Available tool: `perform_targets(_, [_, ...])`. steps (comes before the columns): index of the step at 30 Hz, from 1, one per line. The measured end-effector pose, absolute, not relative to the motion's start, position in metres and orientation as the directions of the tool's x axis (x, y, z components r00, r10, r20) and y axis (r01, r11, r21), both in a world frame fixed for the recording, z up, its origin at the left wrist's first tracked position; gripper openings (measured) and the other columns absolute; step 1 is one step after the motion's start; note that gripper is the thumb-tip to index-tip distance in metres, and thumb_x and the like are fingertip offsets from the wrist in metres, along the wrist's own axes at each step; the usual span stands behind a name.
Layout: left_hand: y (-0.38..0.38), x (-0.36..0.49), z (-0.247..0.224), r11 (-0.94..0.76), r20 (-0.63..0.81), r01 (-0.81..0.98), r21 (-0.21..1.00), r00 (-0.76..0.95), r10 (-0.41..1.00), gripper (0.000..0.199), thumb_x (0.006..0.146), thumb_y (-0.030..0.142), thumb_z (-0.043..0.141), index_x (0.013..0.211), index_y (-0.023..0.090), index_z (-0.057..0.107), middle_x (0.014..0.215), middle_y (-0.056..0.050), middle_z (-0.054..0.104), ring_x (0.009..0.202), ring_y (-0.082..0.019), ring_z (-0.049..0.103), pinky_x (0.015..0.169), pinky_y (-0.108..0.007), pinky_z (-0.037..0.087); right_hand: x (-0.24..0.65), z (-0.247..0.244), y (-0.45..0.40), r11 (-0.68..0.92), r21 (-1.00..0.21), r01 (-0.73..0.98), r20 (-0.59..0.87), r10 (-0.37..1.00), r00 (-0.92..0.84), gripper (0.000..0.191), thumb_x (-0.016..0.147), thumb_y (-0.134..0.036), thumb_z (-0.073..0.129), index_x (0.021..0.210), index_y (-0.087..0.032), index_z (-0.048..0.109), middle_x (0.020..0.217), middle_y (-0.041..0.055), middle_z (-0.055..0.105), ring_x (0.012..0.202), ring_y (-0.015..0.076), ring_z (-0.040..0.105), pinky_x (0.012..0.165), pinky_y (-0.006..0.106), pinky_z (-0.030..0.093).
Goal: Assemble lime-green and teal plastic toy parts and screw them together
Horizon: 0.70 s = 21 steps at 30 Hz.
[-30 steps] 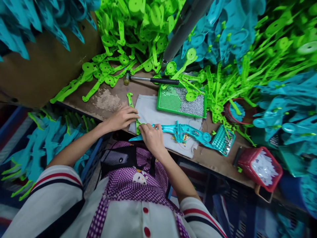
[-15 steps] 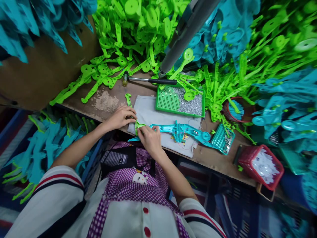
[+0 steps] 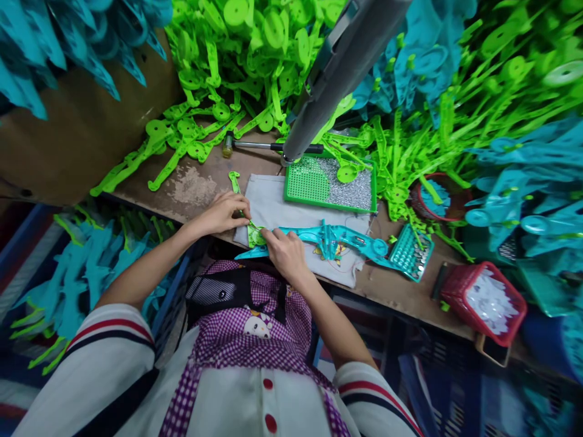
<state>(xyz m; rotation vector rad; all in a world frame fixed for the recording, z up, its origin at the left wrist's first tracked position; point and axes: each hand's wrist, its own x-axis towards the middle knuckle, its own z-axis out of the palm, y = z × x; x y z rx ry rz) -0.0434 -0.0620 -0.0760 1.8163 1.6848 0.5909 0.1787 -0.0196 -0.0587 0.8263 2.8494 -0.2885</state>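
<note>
Mostly, the brown bench (image 3: 412,297) is hidden along its far edge by a heap of bright green parts (image 3: 255,60), and further to the right by a pile of blue parts (image 3: 410,73). A grey pole (image 3: 341,79) is seen slanting down over the middle of the bench. By the near edge, a pale cloth (image 3: 268,194) is spread. Across its near side, roughly along the bench's near edge, a long blue piece (image 3: 328,246) is laid, its left end passing under the right hand (image 3: 286,252). On the cloth's far edge a green tray (image 3: 307,179) is set. Near the right end of the near edge, a red container (image 3: 455,297) is filled with white pieces (image 3: 492,302). Beyond the cloth, a hammer (image 3: 252,144) is laid with its head towards the left, its handle partly masked by the pole. By the blue piece's right end, a small teal tray (image 3: 403,246) is placed.

At the cloth's left edge a green part (image 3: 255,235) is pinched under the bent fingers of the left hand (image 3: 225,212), its narrow tip left jutting towards the far edge. Its near end is met by the right hand's fingertips, drawn close together; whether it is gripped there cannot be told. Tiny silvery bits (image 3: 359,191) are gathered in the green tray's right half.
</note>
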Motion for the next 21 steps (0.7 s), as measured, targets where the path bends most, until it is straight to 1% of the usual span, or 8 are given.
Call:
perform_targets(4, [-0.061, -0.045, -0.076, -0.020, -0.097, 0.733, 0.680, 0.118, 0.988, 0.012, 0.087, 0.030, 0.062, 0.087, 0.021, 0.071, 0.108, -0.004, 0.065, 0.109, -0.024, 0.052, 0.103, -0.044, 0.032, 0.189, -0.053, -0.014, 0.908, -0.066, 0.414, -0.220, 0.391, -0.894, 0.043, 0.098, -0.012, 0.035, 0.137, -0.020, 0.051, 0.096, 0.0100, 0.070, 0.078, 0.0193, 0.060, 0.075, 0.035, 0.027])
perform_targets(7, [-0.059, -0.045, -0.076, -0.001, -0.132, 0.740, 0.672, 0.121, 0.984, 0.013, 0.087, 0.031, 0.062, 0.086, 0.021, 0.071, 0.108, -0.004, 0.065, 0.110, -0.025, 0.051, 0.104, -0.045, 0.031, 0.202, -0.053, -0.011, 0.934, -0.053, 0.354, -0.207, 0.337, -0.919, 0.042, 0.098, -0.012, 0.037, 0.138, -0.017, 0.050, 0.093, 0.0091, 0.069, 0.077, 0.0189, 0.059, 0.078, 0.035, 0.026])
perform_targets(12, [-0.056, -0.045, -0.072, 0.015, -0.170, 0.759, 0.651, 0.127, 0.977, 0.012, 0.086, 0.032, 0.063, 0.086, 0.022, 0.070, 0.108, -0.004, 0.064, 0.110, -0.026, 0.050, 0.102, -0.045, 0.032, 0.216, -0.055, -0.008, 0.939, -0.062, 0.338, -0.188, 0.321, -0.928, 0.041, 0.097, -0.012, 0.039, 0.136, -0.017, 0.050, 0.088, 0.0073, 0.068, 0.075, 0.0178, 0.057, 0.074, 0.035, 0.023])
perform_targets(17, [-0.056, -0.045, -0.070, 0.025, -0.192, 0.774, 0.633, 0.126, 0.973, 0.012, 0.086, 0.031, 0.063, 0.086, 0.021, 0.069, 0.107, -0.004, 0.062, 0.110, -0.026, 0.049, 0.101, -0.046, 0.032, 0.220, -0.051, -0.004, 0.931, -0.038, 0.363, -0.207, 0.348, -0.914, 0.040, 0.095, -0.009, 0.040, 0.131, -0.020, 0.054, 0.090, 0.0064, 0.068, 0.075, 0.0180, 0.056, 0.076, 0.036, 0.021])
perform_targets(19, [-0.056, -0.044, -0.070, 0.019, -0.195, 0.780, 0.626, 0.132, 0.972, 0.012, 0.087, 0.031, 0.062, 0.087, 0.021, 0.069, 0.107, -0.005, 0.061, 0.110, -0.026, 0.048, 0.100, -0.046, 0.032, 0.220, -0.049, -0.004, 0.929, -0.046, 0.367, -0.213, 0.350, -0.912, 0.040, 0.094, -0.009, 0.041, 0.130, -0.020, 0.055, 0.090, 0.0063, 0.068, 0.076, 0.0181, 0.057, 0.076, 0.036, 0.021])
perform_targets(21, [-0.058, -0.042, -0.069, 0.004, -0.176, 0.793, 0.609, 0.130, 0.976, 0.011, 0.087, 0.029, 0.062, 0.091, 0.021, 0.069, 0.111, -0.005, 0.060, 0.112, -0.027, 0.048, 0.099, -0.047, 0.033, 0.219, -0.047, -0.004, 0.928, -0.060, 0.368, -0.222, 0.348, -0.911, 0.039, 0.094, -0.008, 0.041, 0.128, -0.020, 0.056, 0.092, 0.0067, 0.068, 0.077, 0.0183, 0.058, 0.076, 0.036, 0.020])
